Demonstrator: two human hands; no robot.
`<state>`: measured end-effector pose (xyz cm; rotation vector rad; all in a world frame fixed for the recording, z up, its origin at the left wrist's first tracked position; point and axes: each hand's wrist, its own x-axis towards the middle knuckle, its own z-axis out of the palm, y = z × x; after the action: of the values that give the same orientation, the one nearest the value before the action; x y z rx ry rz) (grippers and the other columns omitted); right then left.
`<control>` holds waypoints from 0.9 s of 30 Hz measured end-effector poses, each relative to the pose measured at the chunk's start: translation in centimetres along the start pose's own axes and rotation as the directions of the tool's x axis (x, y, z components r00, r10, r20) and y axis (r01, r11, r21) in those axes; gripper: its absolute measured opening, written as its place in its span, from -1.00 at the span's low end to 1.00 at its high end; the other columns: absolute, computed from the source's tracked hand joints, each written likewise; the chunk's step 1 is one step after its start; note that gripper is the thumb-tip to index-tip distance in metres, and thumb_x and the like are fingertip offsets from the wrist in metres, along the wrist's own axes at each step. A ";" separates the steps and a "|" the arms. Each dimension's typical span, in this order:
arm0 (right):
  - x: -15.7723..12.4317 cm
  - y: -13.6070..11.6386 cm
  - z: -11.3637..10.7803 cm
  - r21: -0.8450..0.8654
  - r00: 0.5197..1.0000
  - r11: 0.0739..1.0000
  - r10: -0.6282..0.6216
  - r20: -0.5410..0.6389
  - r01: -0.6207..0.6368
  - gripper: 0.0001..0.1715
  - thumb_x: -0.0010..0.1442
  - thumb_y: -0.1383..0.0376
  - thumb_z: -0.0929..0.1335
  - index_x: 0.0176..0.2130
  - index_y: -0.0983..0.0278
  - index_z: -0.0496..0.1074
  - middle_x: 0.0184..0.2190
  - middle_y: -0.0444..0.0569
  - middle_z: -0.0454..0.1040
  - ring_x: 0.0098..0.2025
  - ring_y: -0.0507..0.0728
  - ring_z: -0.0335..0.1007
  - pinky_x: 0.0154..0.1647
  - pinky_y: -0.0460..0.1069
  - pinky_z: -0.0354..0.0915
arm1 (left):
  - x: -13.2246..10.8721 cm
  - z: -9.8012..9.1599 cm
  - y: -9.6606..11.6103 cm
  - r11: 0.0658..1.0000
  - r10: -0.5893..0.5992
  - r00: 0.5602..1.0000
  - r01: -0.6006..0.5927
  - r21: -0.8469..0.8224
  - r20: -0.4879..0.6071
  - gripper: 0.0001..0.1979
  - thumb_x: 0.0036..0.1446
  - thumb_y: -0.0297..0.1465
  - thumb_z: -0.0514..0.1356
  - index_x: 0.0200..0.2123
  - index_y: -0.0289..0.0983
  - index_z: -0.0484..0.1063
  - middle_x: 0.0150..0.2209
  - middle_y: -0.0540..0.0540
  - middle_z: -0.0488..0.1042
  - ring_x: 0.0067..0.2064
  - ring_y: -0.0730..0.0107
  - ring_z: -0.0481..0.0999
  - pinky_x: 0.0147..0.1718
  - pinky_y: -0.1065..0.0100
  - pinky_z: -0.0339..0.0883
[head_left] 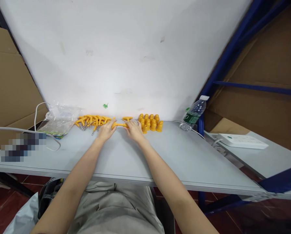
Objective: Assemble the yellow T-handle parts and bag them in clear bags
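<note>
Between my two hands a yellow plastic piece with a ridged, rod-like middle [121,124] lies level, just above or on the grey table. My left hand [107,131] is closed on its left end, and my right hand [135,130] grips the right end. The fingers cover both ends. Left of my left hand is a pile of yellow T-shaped handles [93,119] with metal ball chains [83,127]. One more yellow T-shaped piece [127,118] lies behind my right hand. Several yellow cone-shaped caps [153,124] stand in rows close to the right of that hand.
A clear plastic bag [62,117] and a white cable [48,134] are on the left of the table [179,159]. A tilted water bottle [195,112] leans by the blue frame at right. Beyond stands a white power strip [243,141]. A white wall rises behind.
</note>
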<state>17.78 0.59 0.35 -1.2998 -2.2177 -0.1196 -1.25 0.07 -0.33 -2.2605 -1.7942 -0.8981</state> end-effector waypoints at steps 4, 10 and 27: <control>0.2 -0.3 0.2 -0.041 0.999 0.999 0.036 0.041 -0.034 -0.69 0.32 0.33 0.22 0.02 0.27 0.40 0.05 0.17 0.47 0.12 0.26 0.29 0.23 0.25 -0.12 | 0.0 -0.2 0.1 0.999 -0.024 0.999 0.022 0.042 0.039 -0.59 0.28 -0.25 0.08 0.17 -0.14 0.35 0.00 -0.10 0.54 -0.12 0.27 0.57 -0.15 0.37 0.36; 0.2 -0.7 0.4 -0.063 0.999 0.998 0.017 -0.029 -0.018 -0.75 0.30 0.38 0.23 -0.07 0.24 0.41 -0.04 0.12 0.51 0.04 0.24 0.33 0.20 0.21 -0.12 | 0.2 0.1 0.2 0.990 -0.100 0.991 0.091 0.107 0.084 -0.60 0.29 -0.23 0.06 0.16 -0.13 0.38 -0.26 -0.11 0.61 -0.17 0.22 0.59 -0.17 0.34 0.34; 0.1 -1.3 0.2 -0.049 0.994 0.998 0.037 0.099 -0.032 -0.74 0.30 0.33 0.21 -0.05 0.30 0.37 -0.04 0.21 0.49 0.03 0.30 0.34 0.05 0.16 0.08 | 0.1 -0.2 0.5 0.989 -0.113 0.993 0.109 0.100 0.040 -0.60 0.34 -0.34 -0.04 0.15 -0.15 0.41 -0.04 -0.16 0.58 -0.06 0.23 0.57 -0.10 0.33 0.36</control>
<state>16.56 0.04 0.44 -1.3972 -2.2875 -0.0968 -0.90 -0.10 0.01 -2.1569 -1.9550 -0.7633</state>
